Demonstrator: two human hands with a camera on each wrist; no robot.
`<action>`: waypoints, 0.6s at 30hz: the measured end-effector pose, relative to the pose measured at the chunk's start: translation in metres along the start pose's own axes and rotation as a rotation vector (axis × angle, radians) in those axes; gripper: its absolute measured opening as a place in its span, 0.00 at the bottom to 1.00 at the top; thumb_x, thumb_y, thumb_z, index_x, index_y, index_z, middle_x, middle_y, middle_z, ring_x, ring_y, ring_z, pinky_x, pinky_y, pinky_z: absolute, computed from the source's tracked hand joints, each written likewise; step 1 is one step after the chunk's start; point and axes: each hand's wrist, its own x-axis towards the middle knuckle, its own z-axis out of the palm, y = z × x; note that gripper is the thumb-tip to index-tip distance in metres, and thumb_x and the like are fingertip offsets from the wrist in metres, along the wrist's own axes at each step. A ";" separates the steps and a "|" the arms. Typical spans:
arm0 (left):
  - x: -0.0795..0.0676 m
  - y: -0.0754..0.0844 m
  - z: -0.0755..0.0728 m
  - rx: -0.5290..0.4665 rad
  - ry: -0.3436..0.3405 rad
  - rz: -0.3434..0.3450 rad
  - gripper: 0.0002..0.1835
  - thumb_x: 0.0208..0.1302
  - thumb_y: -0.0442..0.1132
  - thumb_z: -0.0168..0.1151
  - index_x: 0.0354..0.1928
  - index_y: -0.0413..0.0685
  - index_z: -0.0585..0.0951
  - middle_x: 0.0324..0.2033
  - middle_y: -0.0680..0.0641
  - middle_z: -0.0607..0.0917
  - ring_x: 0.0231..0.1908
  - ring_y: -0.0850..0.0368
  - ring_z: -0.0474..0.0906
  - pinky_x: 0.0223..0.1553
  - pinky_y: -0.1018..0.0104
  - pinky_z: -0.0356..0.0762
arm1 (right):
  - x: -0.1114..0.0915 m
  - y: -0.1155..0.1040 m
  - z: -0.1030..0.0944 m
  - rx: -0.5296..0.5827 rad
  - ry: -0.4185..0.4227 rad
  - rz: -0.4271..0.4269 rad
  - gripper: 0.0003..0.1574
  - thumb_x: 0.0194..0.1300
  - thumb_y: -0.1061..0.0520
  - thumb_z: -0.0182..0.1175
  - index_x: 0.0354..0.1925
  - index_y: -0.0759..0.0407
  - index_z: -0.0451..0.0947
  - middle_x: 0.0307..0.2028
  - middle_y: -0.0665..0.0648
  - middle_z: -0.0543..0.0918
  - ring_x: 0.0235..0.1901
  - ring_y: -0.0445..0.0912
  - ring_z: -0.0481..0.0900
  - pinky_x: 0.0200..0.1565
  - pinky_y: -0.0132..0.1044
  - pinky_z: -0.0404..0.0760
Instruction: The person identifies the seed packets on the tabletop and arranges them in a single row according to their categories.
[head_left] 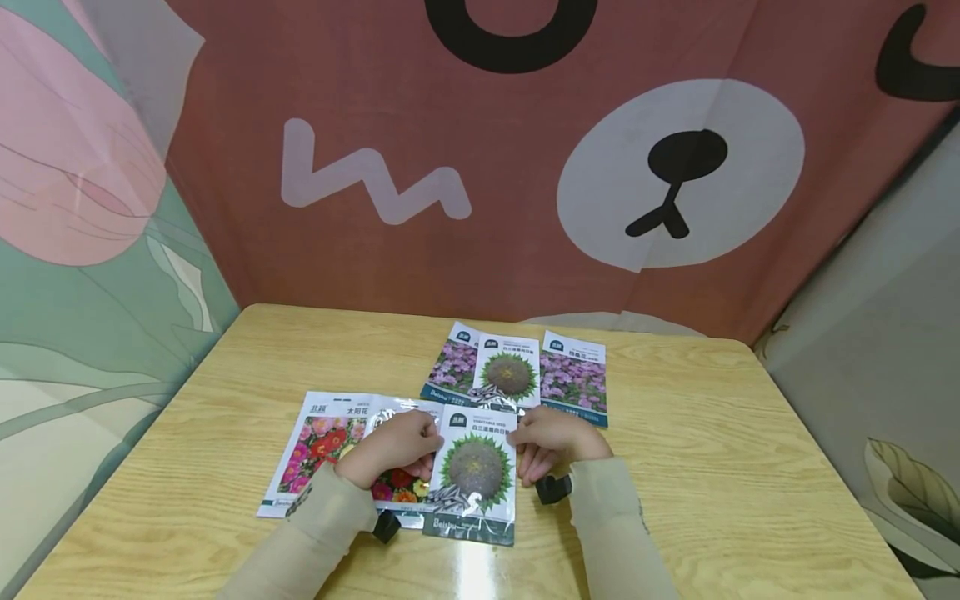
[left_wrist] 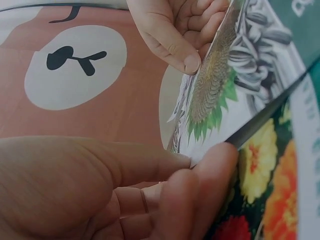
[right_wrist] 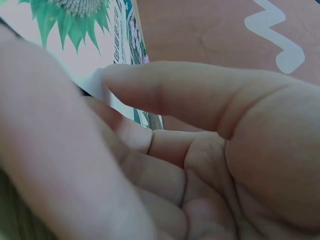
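Both hands hold a sunflower seed packet point(head_left: 477, 471) by its opposite side edges. My left hand point(head_left: 397, 446) pinches the left edge; in the left wrist view its thumb and index finger meet at that edge. The right hand point(head_left: 553, 439) pinches the right edge, its thumb point(right_wrist: 150, 85) lying on the printed front. Behind the left hand and partly under the held packet, a seed packet with red and yellow flowers point(head_left: 405, 493) lies on the table. To its left is a packet with pink and red flowers point(head_left: 318, 450), partly overlapped.
Farther back on the wooden table point(head_left: 697, 467) lie a second sunflower packet point(head_left: 508, 367) and two purple-flower packets, one at the left point(head_left: 452, 362) and one at the right point(head_left: 573, 375). A printed bear cloth point(head_left: 517, 192) hangs behind the table.
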 end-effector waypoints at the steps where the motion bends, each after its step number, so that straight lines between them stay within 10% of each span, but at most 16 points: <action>1: 0.000 0.000 0.000 0.001 0.000 -0.003 0.11 0.74 0.34 0.56 0.30 0.40 0.76 0.19 0.45 0.82 0.17 0.58 0.81 0.22 0.66 0.83 | 0.000 0.000 0.000 -0.002 0.001 -0.002 0.18 0.74 0.58 0.55 0.31 0.71 0.78 0.22 0.65 0.86 0.16 0.46 0.84 0.22 0.36 0.85; 18: 0.004 0.001 -0.003 0.078 0.071 0.021 0.11 0.75 0.35 0.56 0.30 0.42 0.77 0.20 0.47 0.81 0.18 0.57 0.80 0.23 0.65 0.81 | -0.011 -0.008 -0.018 -0.022 0.083 -0.110 0.15 0.75 0.58 0.54 0.41 0.73 0.75 0.24 0.67 0.85 0.17 0.45 0.82 0.23 0.35 0.84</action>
